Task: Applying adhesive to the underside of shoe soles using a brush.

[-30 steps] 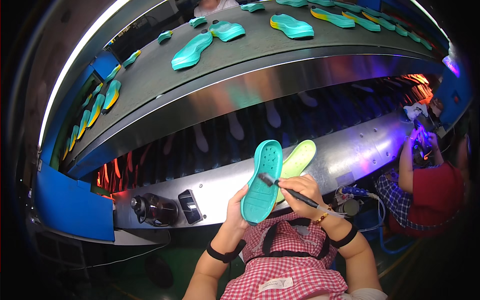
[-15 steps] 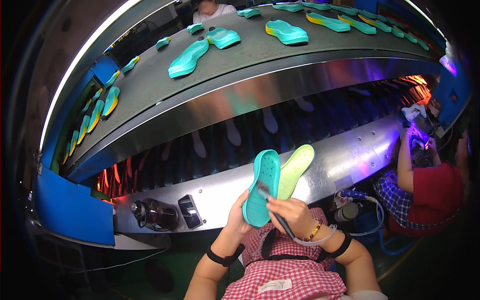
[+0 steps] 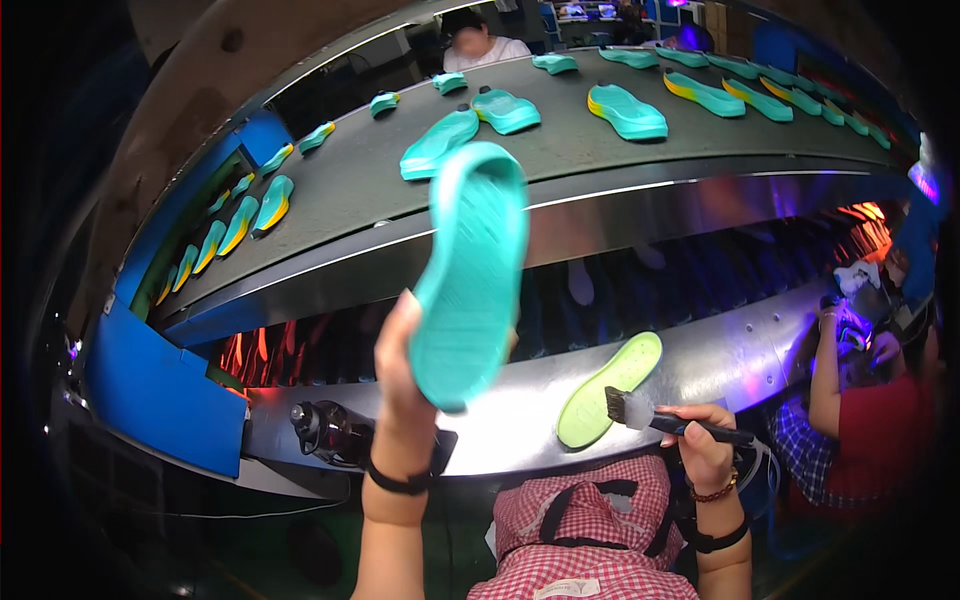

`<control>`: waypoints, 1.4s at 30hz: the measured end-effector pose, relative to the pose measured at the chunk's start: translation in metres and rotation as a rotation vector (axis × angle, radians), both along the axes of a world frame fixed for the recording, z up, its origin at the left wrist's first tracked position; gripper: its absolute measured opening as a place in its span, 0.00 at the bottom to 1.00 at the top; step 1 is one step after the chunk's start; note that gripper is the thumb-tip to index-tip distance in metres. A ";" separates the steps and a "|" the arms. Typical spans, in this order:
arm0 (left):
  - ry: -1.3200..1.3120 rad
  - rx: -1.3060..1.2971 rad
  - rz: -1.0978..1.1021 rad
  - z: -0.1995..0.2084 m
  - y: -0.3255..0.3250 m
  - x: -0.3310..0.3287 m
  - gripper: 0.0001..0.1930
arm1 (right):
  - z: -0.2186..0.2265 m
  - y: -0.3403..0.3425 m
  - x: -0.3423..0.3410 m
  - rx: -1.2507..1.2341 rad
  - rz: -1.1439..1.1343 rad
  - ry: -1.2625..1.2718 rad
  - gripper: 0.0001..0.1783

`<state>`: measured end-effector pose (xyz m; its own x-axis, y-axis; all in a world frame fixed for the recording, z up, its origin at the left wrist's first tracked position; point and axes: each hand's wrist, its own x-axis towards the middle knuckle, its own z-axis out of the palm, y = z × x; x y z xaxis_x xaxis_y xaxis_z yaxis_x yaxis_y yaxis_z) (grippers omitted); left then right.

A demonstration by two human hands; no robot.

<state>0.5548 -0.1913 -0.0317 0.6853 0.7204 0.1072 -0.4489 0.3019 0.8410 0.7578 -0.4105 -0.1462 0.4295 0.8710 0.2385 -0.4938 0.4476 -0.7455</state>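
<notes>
Raised high in front of me is a teal shoe sole [image 3: 468, 280], blurred a little by motion, its hollow side facing me. My left hand [image 3: 398, 350] is closed around its lower part. Lower and to the right, my right hand [image 3: 702, 445] grips a brush [image 3: 652, 416] by its black handle, the dark bristles pointing left. Those bristles are in front of a yellow-green shoe sole [image 3: 598, 388], which lies on the metal ledge [image 3: 710, 345]; whether they touch it I cannot tell.
Beyond the ledge runs a dark conveyor belt [image 3: 350, 190] carrying several teal and yellow soles. A dark bottle [image 3: 330, 432] stands on the ledge at left, beside a partly hidden phone [image 3: 446, 450]. One co-worker [image 3: 880, 400] sits at right; another person [image 3: 485, 48] is behind the belt.
My left hand has lifted the teal sole up and away, toward the belt. The brush has come off it and moved right with my right hand. The view has shifted.
</notes>
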 end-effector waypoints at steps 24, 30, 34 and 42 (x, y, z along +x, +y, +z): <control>0.434 1.112 0.987 0.015 0.121 0.051 0.11 | -0.051 0.008 -0.002 -0.319 0.008 0.169 0.14; 0.020 0.108 0.707 -0.014 0.042 0.014 0.19 | -0.050 0.013 0.003 -0.408 -0.062 0.131 0.11; -0.020 -0.020 0.190 -0.056 0.026 -0.021 0.25 | -0.047 0.014 0.008 -0.410 -0.085 0.152 0.11; 0.176 -0.392 -0.265 -0.177 -0.061 -0.027 0.39 | -0.048 0.021 0.005 -0.375 -0.003 0.083 0.10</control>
<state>0.5278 -0.2521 -0.2088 0.8335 0.4821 -0.2698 -0.1757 0.6944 0.6978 0.7629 -0.3895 -0.1940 0.4368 0.8898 -0.1322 -0.5582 0.1528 -0.8156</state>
